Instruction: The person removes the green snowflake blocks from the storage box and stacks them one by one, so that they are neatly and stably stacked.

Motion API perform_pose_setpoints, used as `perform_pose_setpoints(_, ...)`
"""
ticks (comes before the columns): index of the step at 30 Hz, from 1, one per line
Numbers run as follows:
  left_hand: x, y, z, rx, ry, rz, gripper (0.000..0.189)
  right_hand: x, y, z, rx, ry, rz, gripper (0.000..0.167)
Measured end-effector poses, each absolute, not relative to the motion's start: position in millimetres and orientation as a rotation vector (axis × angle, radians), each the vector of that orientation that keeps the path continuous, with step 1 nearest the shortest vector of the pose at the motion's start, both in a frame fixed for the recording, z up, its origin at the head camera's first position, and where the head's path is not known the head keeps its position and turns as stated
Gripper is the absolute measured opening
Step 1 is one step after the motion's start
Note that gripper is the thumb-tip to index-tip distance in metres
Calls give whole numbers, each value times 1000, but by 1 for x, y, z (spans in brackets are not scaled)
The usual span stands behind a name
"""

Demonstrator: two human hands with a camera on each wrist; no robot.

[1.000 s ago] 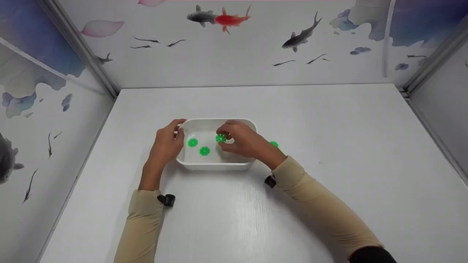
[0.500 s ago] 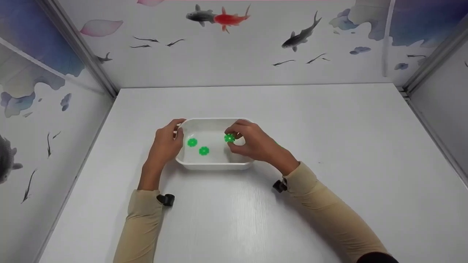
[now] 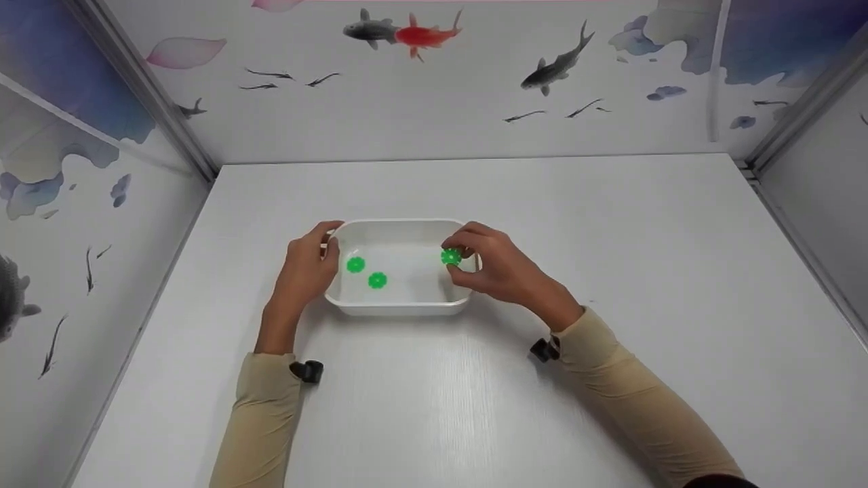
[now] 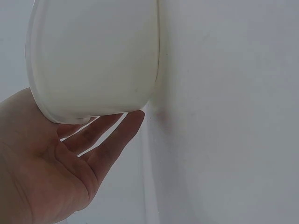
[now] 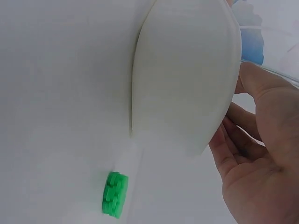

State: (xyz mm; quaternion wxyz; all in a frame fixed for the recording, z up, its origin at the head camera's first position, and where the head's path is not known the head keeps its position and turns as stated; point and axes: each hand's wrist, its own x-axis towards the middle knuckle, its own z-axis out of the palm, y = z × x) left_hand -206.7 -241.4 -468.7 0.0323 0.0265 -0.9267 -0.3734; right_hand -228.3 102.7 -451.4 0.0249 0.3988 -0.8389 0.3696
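A white plastic tub (image 3: 400, 310) stands on the table, with two green flower-shaped discs (image 3: 356, 264) (image 3: 378, 280) lying in its left half. My left hand (image 3: 304, 268) holds the tub's left end, thumb at the rim and fingers along the outer wall in the left wrist view. Over the right end of the tub, my right hand (image 3: 498, 268) pinches another green flower-shaped disc (image 3: 451, 257) between thumb and fingers. The right wrist view shows a green toothed piece (image 5: 115, 194) on the table outside the tub; in the head view my right hand hides it.
The white table (image 3: 434, 393) is bounded by a back wall (image 3: 434, 122) printed with fish and by side panels. A small black device (image 3: 308, 371) sits at the left cuff, and a similar black device (image 3: 542, 350) at the right cuff.
My right hand has moved right with the pinched disc, from over the tub's middle to its right end. It now covers the green piece on the table. My left hand has stayed put.
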Motion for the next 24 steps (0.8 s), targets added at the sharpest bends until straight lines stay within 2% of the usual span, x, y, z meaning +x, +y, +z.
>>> perform_pose_setpoints(24, -207, -246, -471, 40, -2844, -1151, 43, -230, 159, -458, 1114, -2637, 1081, 29)
